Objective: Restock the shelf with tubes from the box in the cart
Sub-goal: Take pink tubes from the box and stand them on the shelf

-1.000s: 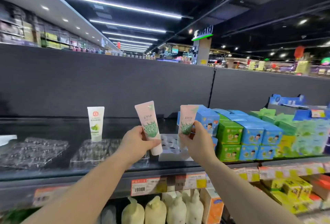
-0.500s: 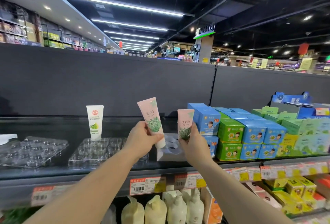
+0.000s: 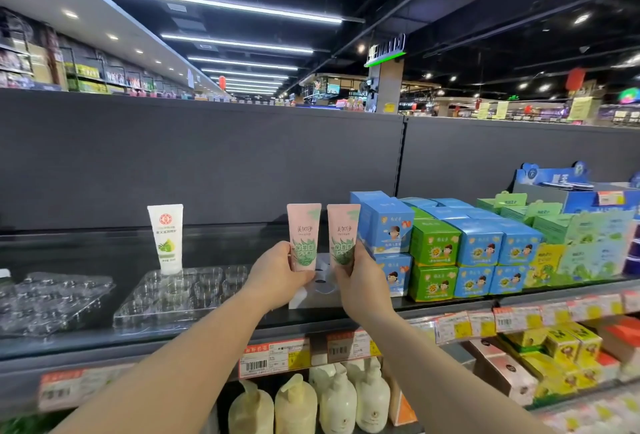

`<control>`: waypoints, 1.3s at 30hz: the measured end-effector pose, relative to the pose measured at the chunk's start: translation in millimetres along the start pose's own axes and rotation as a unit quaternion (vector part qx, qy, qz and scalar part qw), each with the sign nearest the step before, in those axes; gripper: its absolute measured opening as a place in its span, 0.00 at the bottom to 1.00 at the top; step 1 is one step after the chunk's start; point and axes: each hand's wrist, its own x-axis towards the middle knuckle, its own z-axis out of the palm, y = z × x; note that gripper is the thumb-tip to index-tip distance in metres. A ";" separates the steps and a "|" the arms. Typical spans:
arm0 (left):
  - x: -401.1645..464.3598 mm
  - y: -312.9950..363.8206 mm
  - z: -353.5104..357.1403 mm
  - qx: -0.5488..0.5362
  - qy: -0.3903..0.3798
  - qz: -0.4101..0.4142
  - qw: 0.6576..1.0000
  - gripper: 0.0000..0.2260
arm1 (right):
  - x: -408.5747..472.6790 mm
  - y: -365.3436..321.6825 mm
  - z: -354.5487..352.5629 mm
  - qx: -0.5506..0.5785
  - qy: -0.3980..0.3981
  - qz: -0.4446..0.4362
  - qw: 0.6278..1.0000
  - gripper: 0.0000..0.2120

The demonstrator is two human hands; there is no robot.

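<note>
A supermarket aisle is stretching away under long ceiling strip lights, with a dark grey back panel rising behind the top shelf [image 3: 104,246]. On that dark shelf 2 clear plastic trays are lying, one at the far left [image 3: 52,298] and one nearer the middle [image 3: 180,291], and a white tube [image 3: 166,238] with a red emblem and green fruit print is standing upright in the back of the nearer tray.

The left hand [image 3: 277,276] is gripping the left pink tube [image 3: 302,239] around its lower part, fingers curled round it, holding it upright. The right hand [image 3: 360,281] is gripping the right pink tube [image 3: 343,238] the same way, thumb across its front. The 2 tubes are standing side by side, nearly touching, above a white tray [image 3: 322,286] on the shelf (whether their caps are resting in it is hidden by the hands).

Just to the right of the right pink tube, blue boxes [image 3: 388,225] and green boxes [image 3: 434,241] are sitting stacked in 2 layers. Price labels [image 3: 273,359] are running along the shelf edge, and cream pump bottles [image 3: 337,399] are standing on the shelf below, with yellow boxes [image 3: 561,347] further right.
</note>
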 end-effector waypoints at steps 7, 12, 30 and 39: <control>0.5 -5.8 -2.7 -0.004 0.002 -0.008 1.000 0.20 | 2.7 0.5 4.6 0.022 0.001 0.004 1.000 0.24; -2.0 -5.6 -1.6 -0.004 0.007 -0.009 1.000 0.21 | 0.3 -0.8 4.4 0.029 0.001 0.008 1.000 0.24; -69.1 -6.9 -40.2 0.026 0.089 0.040 0.995 0.24 | -57.3 -21.5 -5.4 0.053 0.057 -0.009 0.997 0.23; -198.9 -115.0 -187.1 0.160 0.141 0.008 0.977 0.24 | -171.9 -160.7 113.2 0.020 -0.067 -0.145 0.987 0.22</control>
